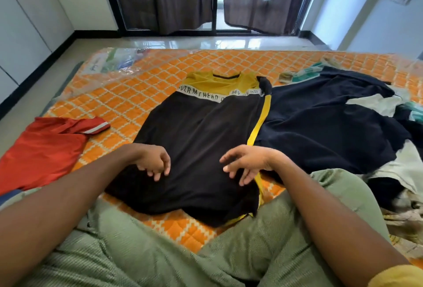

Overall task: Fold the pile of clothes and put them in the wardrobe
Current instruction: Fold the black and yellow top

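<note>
while the left hand (153,163) and right hand (247,163) sit over the shirt (201,131) with fingers (231,155) apart and holding nothing, a sloppy grab could bunch it up.

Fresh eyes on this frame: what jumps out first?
A black and yellow T-shirt lies spread flat mid-frame on the orange quilted mattress. The left hand and right hand sit over its lower half, fingers loosely curled and gripping nothing. A red shirt lies at the left edge, and a pile of clothes topped by a navy garment is heaped on the right.
</note>
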